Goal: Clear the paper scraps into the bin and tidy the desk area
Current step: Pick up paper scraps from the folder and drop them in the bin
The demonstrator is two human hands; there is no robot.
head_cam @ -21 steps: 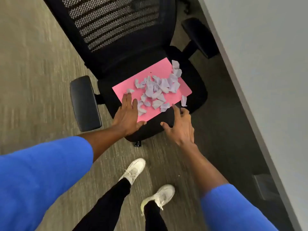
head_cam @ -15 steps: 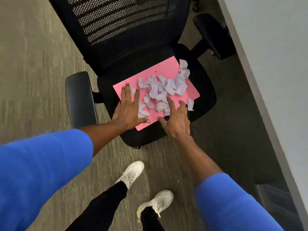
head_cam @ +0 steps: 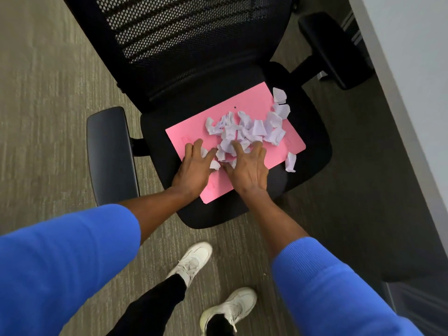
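A pink sheet lies on the black seat of an office chair. Several pale lilac paper scraps are heaped on it, and one scrap lies just off its right edge. My left hand rests flat on the sheet's near-left part, fingers spread and touching the scraps. My right hand lies beside it with fingers spread on the near edge of the heap. Neither hand has closed around anything.
The chair's mesh back stands behind the seat, with armrests at the left and at the right. A grey-white desk panel runs down the right. A dark bin sits at the lower right. My shoes stand on carpet.
Both hands have slid forward onto the pink sheet and come together. The right hand moved from the seat's front edge into the scraps, and the scraps are pushed closer.
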